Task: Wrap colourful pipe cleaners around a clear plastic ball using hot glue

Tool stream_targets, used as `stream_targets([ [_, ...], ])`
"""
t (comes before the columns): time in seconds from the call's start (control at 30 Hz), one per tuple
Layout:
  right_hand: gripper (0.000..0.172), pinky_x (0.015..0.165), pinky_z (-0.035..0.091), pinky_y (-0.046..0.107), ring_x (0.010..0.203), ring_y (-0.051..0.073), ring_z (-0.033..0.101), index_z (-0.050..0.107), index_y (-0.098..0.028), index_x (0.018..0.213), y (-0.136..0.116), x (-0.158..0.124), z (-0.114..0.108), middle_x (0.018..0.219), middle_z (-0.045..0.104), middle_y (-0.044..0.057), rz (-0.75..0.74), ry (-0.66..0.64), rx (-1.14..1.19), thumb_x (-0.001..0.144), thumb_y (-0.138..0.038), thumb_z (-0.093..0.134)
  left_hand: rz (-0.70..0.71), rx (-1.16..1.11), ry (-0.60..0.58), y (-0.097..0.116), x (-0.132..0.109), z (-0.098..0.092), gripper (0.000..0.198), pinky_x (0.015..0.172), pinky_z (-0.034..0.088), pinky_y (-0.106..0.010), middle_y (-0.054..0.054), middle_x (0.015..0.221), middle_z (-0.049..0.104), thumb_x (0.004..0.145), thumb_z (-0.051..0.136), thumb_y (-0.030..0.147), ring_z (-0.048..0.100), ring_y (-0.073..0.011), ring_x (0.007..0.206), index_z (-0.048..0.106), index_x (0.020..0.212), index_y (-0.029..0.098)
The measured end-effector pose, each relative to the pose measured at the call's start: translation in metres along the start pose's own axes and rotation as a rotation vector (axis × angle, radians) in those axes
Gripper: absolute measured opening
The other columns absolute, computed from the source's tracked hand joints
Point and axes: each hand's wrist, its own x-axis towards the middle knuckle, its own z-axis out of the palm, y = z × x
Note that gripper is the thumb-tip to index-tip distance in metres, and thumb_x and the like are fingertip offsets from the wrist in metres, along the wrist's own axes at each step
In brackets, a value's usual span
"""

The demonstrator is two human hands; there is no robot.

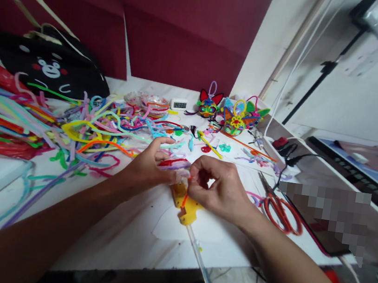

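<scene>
My left hand (152, 164) is closed around a small red and pink pipe-cleaner piece (173, 163) above the white table (119, 235). My right hand (218, 185) pinches a thin orange pipe cleaner (185, 199) right beside that piece. The two hands almost touch. Under them lies a yellow glue gun (185, 206) with a clear glue stick (201, 267) poking toward the table's near edge.
A heap of coloured pipe cleaners (71, 129) covers the left of the table. Red-handled scissors (279, 210) lie to the right. Two finished colourful figures (236, 117) and a small digital clock (179, 105) stand at the back. A black bear-face bag (49, 68) sits far left.
</scene>
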Motion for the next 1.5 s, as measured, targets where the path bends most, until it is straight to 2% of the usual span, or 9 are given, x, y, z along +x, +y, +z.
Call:
stream_targets([
  [0.27, 0.006, 0.055, 0.04, 0.024, 0.059, 0.012, 0.049, 0.056, -0.017, 0.078, 0.004, -0.001, 0.005, 0.069, 0.053, 0.0, -0.257, 0.097, -0.299, 0.08, -0.013, 0.053, 0.061, -0.055, 0.014, -0.004, 0.002, 0.0, 0.091, 0.068, 0.055, -0.034, -0.004, 0.089, 0.068, 0.05, 0.088, 0.031, 0.068, -0.0234, 0.08, 0.048, 0.131, 0.026],
  [0.57, 0.019, 0.057, 0.041, 0.029, 0.065, 0.017, 0.05, 0.059, -0.015, 0.077, 0.004, -0.003, 0.008, 0.073, 0.057, 0.007, -0.371, 0.081, -0.557, 0.089, -0.015, 0.045, 0.036, -0.074, 0.012, 0.0, 0.0, 0.003, 0.087, 0.062, 0.051, -0.028, -0.003, 0.092, 0.067, 0.051, 0.085, 0.031, 0.066, -0.0194, 0.074, 0.047, 0.129, 0.026],
  [0.63, 0.017, 0.057, 0.042, 0.029, 0.065, 0.017, 0.05, 0.059, -0.015, 0.077, 0.004, -0.002, 0.008, 0.073, 0.057, 0.006, -0.375, 0.097, -0.535, 0.088, -0.015, 0.046, 0.028, -0.085, 0.0, 0.001, 0.001, 0.003, 0.087, 0.062, 0.05, -0.027, -0.003, 0.093, 0.066, 0.052, 0.085, 0.031, 0.065, -0.019, 0.074, 0.045, 0.129, 0.026],
  [0.73, 0.01, 0.056, 0.043, 0.025, 0.061, 0.013, 0.052, 0.059, -0.016, 0.081, 0.006, -0.001, 0.008, 0.07, 0.057, 0.003, -0.303, 0.145, -0.369, 0.084, -0.012, 0.051, 0.015, -0.073, -0.005, 0.0, 0.002, 0.001, 0.091, 0.065, 0.05, -0.028, -0.004, 0.094, 0.065, 0.05, 0.087, 0.035, 0.065, -0.0201, 0.077, 0.045, 0.13, 0.026],
  [0.8, 0.011, 0.054, 0.043, 0.022, 0.059, 0.011, 0.052, 0.062, -0.015, 0.087, 0.008, 0.001, 0.007, 0.069, 0.058, 0.0, -0.276, 0.159, -0.274, 0.082, -0.01, 0.053, 0.018, -0.063, -0.002, -0.003, 0.003, 0.0, 0.094, 0.068, 0.051, -0.031, -0.004, 0.095, 0.066, 0.049, 0.088, 0.039, 0.066, -0.0217, 0.08, 0.044, 0.131, 0.026],
  [0.93, 0.014, 0.055, 0.044, 0.022, 0.061, 0.012, 0.056, 0.067, -0.013, 0.089, 0.012, 0.002, 0.003, 0.072, 0.063, 0.003, -0.32, 0.129, -0.236, 0.086, -0.009, 0.054, 0.032, -0.082, 0.012, -0.009, 0.006, -0.003, 0.096, 0.078, 0.052, -0.036, -0.007, 0.101, 0.067, 0.048, 0.09, 0.042, 0.066, -0.0261, 0.093, 0.045, 0.131, 0.026],
  [1.1, 0.018, 0.06, 0.047, 0.026, 0.067, 0.016, 0.06, 0.068, -0.012, 0.087, 0.015, 0.002, 0.003, 0.076, 0.065, 0.008, -0.39, 0.122, -0.32, 0.089, -0.009, 0.05, 0.027, -0.114, 0.007, -0.01, 0.007, -0.002, 0.095, 0.08, 0.053, -0.038, -0.009, 0.104, 0.067, 0.049, 0.09, 0.044, 0.067, -0.0261, 0.093, 0.044, 0.131, 0.025],
  [1.3, 0.018, 0.056, 0.044, 0.026, 0.06, 0.014, 0.055, 0.066, -0.012, 0.081, 0.017, 0.0, 0.01, 0.069, 0.06, 0.005, -0.369, 0.145, -0.406, 0.089, -0.014, 0.05, 0.008, -0.083, -0.005, -0.003, 0.005, 0.001, 0.095, 0.068, 0.051, -0.03, -0.003, 0.091, 0.064, 0.048, 0.089, 0.039, 0.065, -0.0209, 0.08, 0.045, 0.13, 0.025],
  [1.5, 0.027, 0.057, 0.042, 0.027, 0.06, 0.015, 0.051, 0.066, -0.013, 0.077, 0.014, -0.001, 0.012, 0.069, 0.058, 0.006, -0.405, 0.141, -0.602, 0.093, -0.016, 0.044, 0.0, -0.11, 0.004, 0.0, 0.003, 0.003, 0.098, 0.067, 0.05, -0.027, -0.003, 0.094, 0.062, 0.045, 0.089, 0.037, 0.064, -0.0187, 0.079, 0.044, 0.131, 0.025],
])
